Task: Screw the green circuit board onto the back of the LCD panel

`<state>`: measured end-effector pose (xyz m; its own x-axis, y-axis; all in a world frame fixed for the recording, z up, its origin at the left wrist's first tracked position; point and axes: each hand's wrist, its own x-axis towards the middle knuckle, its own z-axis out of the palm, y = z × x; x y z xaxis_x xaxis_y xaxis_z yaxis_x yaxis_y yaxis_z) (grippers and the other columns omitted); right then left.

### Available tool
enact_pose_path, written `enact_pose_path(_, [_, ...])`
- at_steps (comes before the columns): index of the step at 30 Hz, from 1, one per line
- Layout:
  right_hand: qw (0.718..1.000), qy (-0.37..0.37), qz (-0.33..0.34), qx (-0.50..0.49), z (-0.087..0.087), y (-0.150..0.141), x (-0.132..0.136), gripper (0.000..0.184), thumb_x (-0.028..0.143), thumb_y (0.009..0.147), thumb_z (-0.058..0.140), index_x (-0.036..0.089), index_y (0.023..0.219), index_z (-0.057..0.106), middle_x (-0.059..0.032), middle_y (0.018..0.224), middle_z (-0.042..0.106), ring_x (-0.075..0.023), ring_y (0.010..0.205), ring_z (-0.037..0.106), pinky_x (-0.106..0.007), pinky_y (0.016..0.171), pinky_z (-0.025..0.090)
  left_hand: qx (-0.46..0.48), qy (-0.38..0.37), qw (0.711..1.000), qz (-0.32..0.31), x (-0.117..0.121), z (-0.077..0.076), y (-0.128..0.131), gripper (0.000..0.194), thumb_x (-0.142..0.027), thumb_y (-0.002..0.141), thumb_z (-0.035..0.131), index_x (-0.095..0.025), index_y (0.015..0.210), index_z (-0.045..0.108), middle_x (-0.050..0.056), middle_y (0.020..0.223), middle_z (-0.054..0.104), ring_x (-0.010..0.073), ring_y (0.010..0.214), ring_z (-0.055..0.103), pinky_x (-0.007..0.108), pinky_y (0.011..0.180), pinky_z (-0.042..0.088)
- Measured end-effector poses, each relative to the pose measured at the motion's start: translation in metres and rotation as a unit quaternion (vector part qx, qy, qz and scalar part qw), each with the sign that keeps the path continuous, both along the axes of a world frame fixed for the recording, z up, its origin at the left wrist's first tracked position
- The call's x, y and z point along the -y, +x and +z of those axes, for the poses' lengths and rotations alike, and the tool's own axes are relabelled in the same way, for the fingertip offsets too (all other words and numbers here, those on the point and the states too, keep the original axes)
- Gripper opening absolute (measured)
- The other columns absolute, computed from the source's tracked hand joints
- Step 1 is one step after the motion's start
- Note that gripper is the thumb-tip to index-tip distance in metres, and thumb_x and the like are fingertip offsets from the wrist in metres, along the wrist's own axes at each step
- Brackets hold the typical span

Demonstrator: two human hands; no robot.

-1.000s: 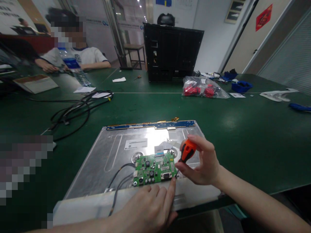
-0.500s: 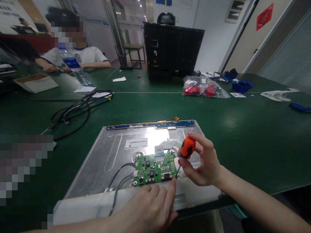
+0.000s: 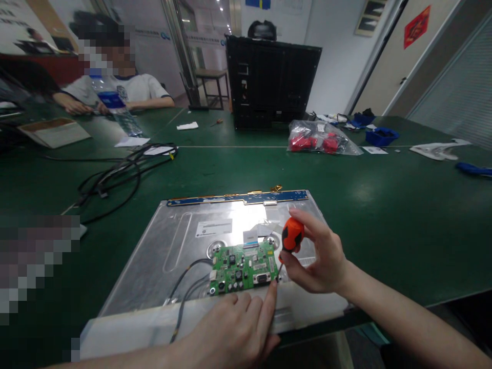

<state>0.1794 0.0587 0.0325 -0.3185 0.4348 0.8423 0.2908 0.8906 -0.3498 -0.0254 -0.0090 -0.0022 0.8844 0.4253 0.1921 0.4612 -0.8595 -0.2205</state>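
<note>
My right hand point(image 3: 317, 251) grips a short orange and black screwdriver point(image 3: 292, 234) between thumb and fingers, tilted a little. Its shaft reaches down to the lower right corner of a green circuit board point(image 3: 230, 261). My left hand point(image 3: 234, 328) rests in front of the board on the panel's lower edge, holding nothing. Its index finger stretches out to that same corner, beside the screwdriver tip, while the other fingers are partly bent. The board lies on the metal back of a display panel point(image 3: 149, 266). Whether the tip sits in a screw is too small to tell.
A narrow blue circuit strip point(image 3: 223, 199) runs along the panel's far edge. Black cables point(image 3: 130, 169) lie left; a bag of red parts point(image 3: 323, 138) sits beyond. At the back stand a black monitor housing point(image 3: 272, 82) and a water bottle point(image 3: 119, 107), near a seated person point(image 3: 149, 89).
The screwdriver handle has turned slightly and stands more upright, with my right fingers shifted around it. The whole view has moved slightly; my left hand keeps its place at the board.
</note>
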Motion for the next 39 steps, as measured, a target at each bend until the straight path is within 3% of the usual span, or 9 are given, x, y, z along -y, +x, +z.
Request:
enact_pose_path(4, [1.000, 0.004, 0.012, -0.008, -0.001, 0.001, 0.000, 0.073, 0.010, 0.081, 0.057, 0.017, 0.150, 0.033, -0.0047, 0.095, 0.063, -0.0113, 0.057, 0.054, -0.023, 0.048, 0.054, -0.003, 0.005, 1.000, 0.005, 0.001, -0.001, 0.000, 0.045, -0.028, 0.101, 0.040, 0.003, 0.131, 0.053, 0.013, 0.084, 0.071, 0.0200, 0.063, 0.064, 0.030, 0.054, 0.049])
enact_pose_path(9, [1.000, 0.004, 0.022, 0.002, 0.003, 0.002, 0.000, 0.072, 0.011, 0.082, 0.055, 0.016, 0.150, 0.032, -0.0051, 0.094, 0.064, -0.0137, 0.059, 0.055, -0.026, 0.048, 0.055, -0.013, 0.001, 1.000, -0.002, 0.000, -0.001, 0.000, 0.046, -0.031, 0.098, 0.045, 0.003, 0.128, 0.055, 0.013, 0.084, 0.072, 0.0203, 0.062, 0.064, 0.030, 0.053, 0.050])
enact_pose_path(16, [1.000, 0.014, 0.005, 0.009, 0.006, 0.001, -0.001, 0.065, 0.031, 0.093, 0.066, 0.019, 0.149, 0.035, -0.0025, 0.088, 0.065, -0.0126, 0.056, 0.056, -0.023, 0.045, 0.053, -0.003, -0.012, 1.000, 0.000, -0.001, 0.000, 0.000, 0.047, -0.031, 0.095, 0.052, 0.003, 0.127, 0.056, 0.011, 0.084, 0.072, 0.0208, 0.064, 0.066, 0.030, 0.054, 0.052])
enact_pose_path(22, [1.000, 0.017, -0.016, 0.013, 0.002, 0.000, 0.001, 0.069, 0.018, 0.090, 0.062, 0.019, 0.152, 0.031, -0.0014, 0.087, 0.064, -0.0112, 0.055, 0.056, -0.022, 0.046, 0.053, 0.001, -0.003, 1.000, -0.001, -0.001, -0.001, 0.000, 0.046, -0.031, 0.096, 0.051, 0.003, 0.126, 0.056, 0.013, 0.084, 0.072, 0.0204, 0.063, 0.065, 0.030, 0.054, 0.051])
enact_pose_path(27, [0.999, 0.002, -0.007, -0.033, -0.006, -0.001, 0.003, 0.073, 0.017, 0.088, 0.064, 0.020, 0.152, 0.029, -0.0125, 0.118, 0.062, -0.0119, 0.062, 0.060, -0.024, 0.046, 0.054, 0.001, -0.004, 1.000, -0.002, 0.000, -0.002, -0.001, 0.047, -0.030, 0.097, 0.049, 0.004, 0.128, 0.054, 0.011, 0.081, 0.071, 0.0214, 0.062, 0.065, 0.031, 0.053, 0.051])
enact_pose_path(35, [0.999, -0.014, 0.022, -0.031, -0.003, -0.002, 0.004, 0.068, 0.014, 0.087, 0.065, 0.021, 0.147, 0.034, -0.0031, 0.094, 0.062, -0.0122, 0.061, 0.058, -0.023, 0.049, 0.056, -0.013, -0.010, 1.000, 0.005, 0.001, 0.000, 0.000, 0.046, -0.031, 0.098, 0.047, 0.002, 0.130, 0.054, 0.011, 0.081, 0.070, 0.0200, 0.064, 0.064, 0.029, 0.056, 0.049])
enact_pose_path(39, [0.999, -0.002, 0.040, -0.013, 0.000, -0.001, 0.003, 0.069, 0.011, 0.085, 0.061, 0.018, 0.148, 0.034, -0.0057, 0.097, 0.063, -0.0123, 0.059, 0.057, -0.024, 0.046, 0.054, -0.017, -0.003, 1.000, 0.000, 0.000, -0.001, 0.000, 0.047, -0.033, 0.099, 0.047, 0.002, 0.129, 0.055, 0.011, 0.081, 0.071, 0.0197, 0.063, 0.063, 0.029, 0.055, 0.049])
